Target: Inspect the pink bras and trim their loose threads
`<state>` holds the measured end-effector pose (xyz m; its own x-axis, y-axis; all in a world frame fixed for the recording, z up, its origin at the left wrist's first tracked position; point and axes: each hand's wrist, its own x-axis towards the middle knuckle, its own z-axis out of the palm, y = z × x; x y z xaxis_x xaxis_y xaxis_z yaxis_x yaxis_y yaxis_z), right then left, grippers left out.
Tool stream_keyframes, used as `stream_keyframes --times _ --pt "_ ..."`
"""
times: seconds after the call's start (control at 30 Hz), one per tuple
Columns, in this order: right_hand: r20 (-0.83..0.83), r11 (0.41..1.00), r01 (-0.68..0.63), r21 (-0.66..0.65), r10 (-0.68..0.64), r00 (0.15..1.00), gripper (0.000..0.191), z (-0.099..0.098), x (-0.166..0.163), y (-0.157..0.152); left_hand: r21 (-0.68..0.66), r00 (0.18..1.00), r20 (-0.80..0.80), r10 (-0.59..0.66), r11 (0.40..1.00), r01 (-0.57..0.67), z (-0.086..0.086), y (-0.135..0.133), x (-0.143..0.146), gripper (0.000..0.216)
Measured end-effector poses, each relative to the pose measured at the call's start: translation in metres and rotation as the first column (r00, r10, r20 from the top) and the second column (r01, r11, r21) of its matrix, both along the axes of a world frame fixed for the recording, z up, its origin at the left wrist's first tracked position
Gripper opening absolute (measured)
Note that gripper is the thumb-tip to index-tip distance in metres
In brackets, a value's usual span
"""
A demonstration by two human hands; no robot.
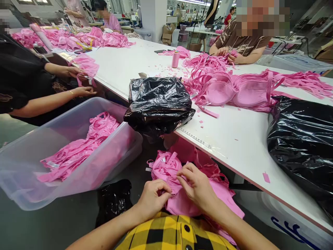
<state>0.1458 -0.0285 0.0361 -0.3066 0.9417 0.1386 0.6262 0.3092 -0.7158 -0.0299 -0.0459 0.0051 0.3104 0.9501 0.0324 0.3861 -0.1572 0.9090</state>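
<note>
Nearest, on the lap, lay a heap of pink garments (182,184). The left hand (153,199) pinched a fold of it, and the right hand (196,185) gripped the fabric just beside. Left of them stood a clear bin (31,166) holding more pink pieces. Beyond, on the white tabletop (234,139), sat a black plastic bag (158,104), then pink bras (234,92).

We pinch the pink garment (179,194) in our lap with left hand (153,199) and right hand (196,185), below the white tabletop (234,139) edge.
</note>
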Motion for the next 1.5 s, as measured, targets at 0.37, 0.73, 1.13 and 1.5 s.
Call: stream_keyframes --times 0.37,0.73,1.13,1.5 --pt "0.198 0.945 0.131 -0.299 -0.072 0.977 0.017 -0.013 -0.003 -0.03 0.22 0.999 -0.025 -0.024 0.975 0.029 -0.01 -0.004 0.006 0.01" --pt "-0.087 0.987 0.122 -0.105 -0.131 0.988 0.017 -0.005 -0.014 -0.027 0.322 0.998 0.047 0.051 0.945 -0.064 0.001 -0.001 0.016 0.014" --pt "-0.134 0.998 0.05 0.034 -0.045 0.99 0.02 -0.012 -0.011 -0.034 0.184 0.978 0.194 -0.073 0.982 0.036 0.003 0.0 0.002 0.016" --pt "-0.083 0.975 -0.054 0.217 0.073 0.994 0.019 -0.001 0.006 -0.034 -0.724 0.726 0.522 0.447 0.682 0.101 0.001 0.002 0.031 0.032"
